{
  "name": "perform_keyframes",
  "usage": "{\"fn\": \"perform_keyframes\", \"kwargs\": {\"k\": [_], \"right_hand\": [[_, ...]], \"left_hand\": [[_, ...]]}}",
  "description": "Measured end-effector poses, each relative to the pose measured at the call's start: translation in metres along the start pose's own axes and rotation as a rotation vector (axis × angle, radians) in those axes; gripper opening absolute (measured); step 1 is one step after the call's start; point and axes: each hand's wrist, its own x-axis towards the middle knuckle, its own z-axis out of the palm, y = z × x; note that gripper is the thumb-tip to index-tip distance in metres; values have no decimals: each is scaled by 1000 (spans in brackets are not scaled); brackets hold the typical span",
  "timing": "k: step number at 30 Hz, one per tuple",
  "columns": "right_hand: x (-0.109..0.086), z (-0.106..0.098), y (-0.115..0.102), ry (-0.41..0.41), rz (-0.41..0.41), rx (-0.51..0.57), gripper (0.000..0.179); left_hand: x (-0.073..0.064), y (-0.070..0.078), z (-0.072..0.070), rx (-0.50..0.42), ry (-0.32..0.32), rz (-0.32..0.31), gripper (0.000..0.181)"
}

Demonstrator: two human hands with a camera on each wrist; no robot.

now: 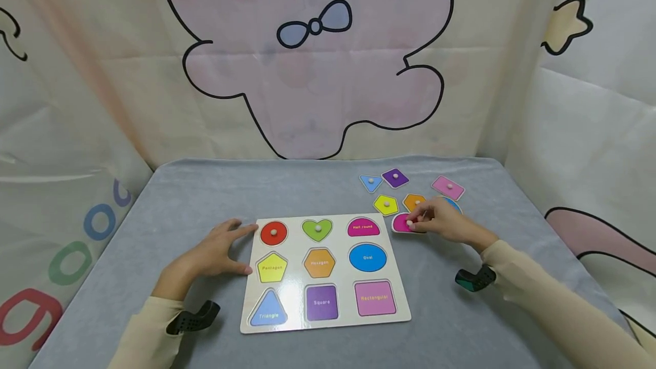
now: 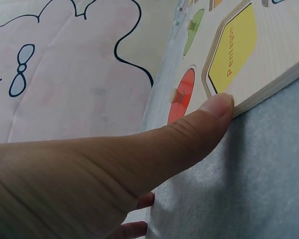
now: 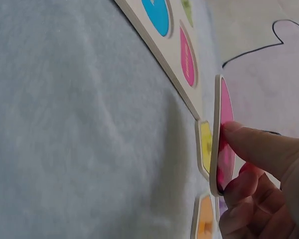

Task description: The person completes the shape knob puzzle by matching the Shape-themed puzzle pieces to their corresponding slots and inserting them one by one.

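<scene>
A white wooden shape puzzle board [image 1: 294, 295] lies on the table, with a red circle piece [image 1: 274, 233] and a green heart piece [image 1: 317, 230] in its top row. My left hand [image 1: 215, 252] touches the board's left edge with thumb and fingertip; the left wrist view shows the thumb [image 2: 189, 132] against that edge. Just off the board's upper right corner, my right hand [image 1: 443, 221] pinches a magenta half-round piece [image 1: 401, 222]. In the right wrist view this half-round piece [image 3: 224, 144] is lifted above the cloth, the knob hidden by the fingers.
Beyond the right hand lie a blue triangle [image 1: 370, 183], a purple square [image 1: 395, 178], a yellow pentagon [image 1: 386, 205], an orange hexagon [image 1: 413, 201], a pink rectangle [image 1: 448, 188] and a partly hidden blue oval [image 1: 453, 204]. Grey cloth [image 1: 215, 187] covers the table; printed curtains surround it.
</scene>
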Motion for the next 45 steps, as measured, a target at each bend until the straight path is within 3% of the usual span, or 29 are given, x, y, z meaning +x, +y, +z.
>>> {"fn": "perform_keyframes", "kwargs": {"k": [11, 19, 30, 45], "right_hand": [[17, 11, -11, -34, 7, 14, 18], [27, 20, -16, -31, -45, 1, 16], [39, 30, -30, -38, 1, -21, 15], [53, 45, -38, -73, -50, 27, 14]], "left_hand": [[0, 0, -2, 7, -1, -5, 99], [0, -1, -1, 2, -5, -4, 99], [-1, 0, -1, 2, -2, 2, 99], [0, -1, 0, 8, 3, 12, 99]]}}
